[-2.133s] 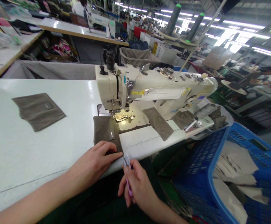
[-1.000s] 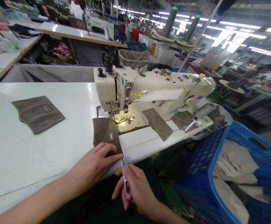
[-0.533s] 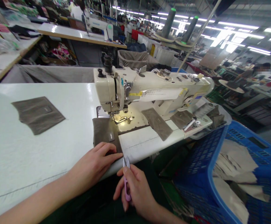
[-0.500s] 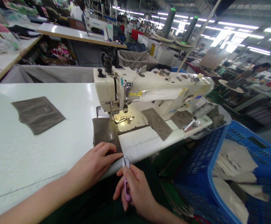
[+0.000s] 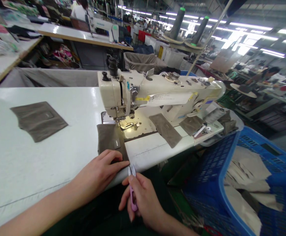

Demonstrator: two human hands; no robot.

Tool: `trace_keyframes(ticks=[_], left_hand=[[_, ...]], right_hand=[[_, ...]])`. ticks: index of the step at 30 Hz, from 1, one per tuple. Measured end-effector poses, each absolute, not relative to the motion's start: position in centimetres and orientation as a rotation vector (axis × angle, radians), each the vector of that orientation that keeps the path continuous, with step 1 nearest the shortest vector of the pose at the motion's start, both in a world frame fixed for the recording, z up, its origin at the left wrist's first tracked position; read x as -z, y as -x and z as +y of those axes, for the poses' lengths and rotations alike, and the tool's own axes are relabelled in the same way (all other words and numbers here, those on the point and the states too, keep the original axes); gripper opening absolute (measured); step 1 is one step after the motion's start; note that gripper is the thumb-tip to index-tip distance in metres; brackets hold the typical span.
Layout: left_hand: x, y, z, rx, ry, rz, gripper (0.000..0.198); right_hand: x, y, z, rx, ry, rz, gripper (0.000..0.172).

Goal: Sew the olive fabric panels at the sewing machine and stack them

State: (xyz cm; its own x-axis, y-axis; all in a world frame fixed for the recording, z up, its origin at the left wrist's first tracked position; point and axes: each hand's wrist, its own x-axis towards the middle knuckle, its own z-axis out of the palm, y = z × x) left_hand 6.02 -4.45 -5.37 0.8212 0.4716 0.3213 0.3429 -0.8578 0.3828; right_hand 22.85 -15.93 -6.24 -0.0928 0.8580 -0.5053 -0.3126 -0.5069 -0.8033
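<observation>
My left hand (image 5: pixel 107 168) pins a brown-grey fabric piece (image 5: pixel 106 134) to the table, its fingers closed at the near corner. A small label patch (image 5: pixel 116 143) is on that piece, and its far edge lies by the needle area of the sewing machine (image 5: pixel 138 88). In my right hand (image 5: pixel 143 196) is a pair of thread snips (image 5: pixel 132 188) with pink-purple handles. Their blades point up, slightly apart, close to the fabric's corner; whether they touch a thread cannot be made out.
Another fabric piece (image 5: pixel 38 120) with a patch lies at the left on the white table (image 5: pixel 34 164). Right of the needle are a fabric strip (image 5: pixel 165 129), a smaller piece (image 5: pixel 191 124) and a grey thread cone (image 5: pixel 214 114). A blue crate (image 5: pixel 228 164) with pale cloth stands at the right.
My hands, the fabric and the thread snips stay almost where they were. Only a very slight shift of the whole view is visible.
</observation>
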Motion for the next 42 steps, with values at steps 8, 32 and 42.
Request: trace_keyframes(ticks=[8,32,42], left_hand=[[5.5,-6.0,-4.4,-0.613,-2.75,0.623,0.039],[5.4,-6.0,-4.5,-0.59,-2.769,0.605,0.039],[4.2,-6.7,-5.7,-0.402,-3.091,0.567,0.035]], right_hand=[[6.2,-22.9,-15.7,-1.765,1.311,-0.614,0.062],[7.9,-19.7,-16.8,-1.507,1.374,-0.49,0.069],[6.3,-25.9,-14.8,-0.674,1.473,-1.44,0.027]])
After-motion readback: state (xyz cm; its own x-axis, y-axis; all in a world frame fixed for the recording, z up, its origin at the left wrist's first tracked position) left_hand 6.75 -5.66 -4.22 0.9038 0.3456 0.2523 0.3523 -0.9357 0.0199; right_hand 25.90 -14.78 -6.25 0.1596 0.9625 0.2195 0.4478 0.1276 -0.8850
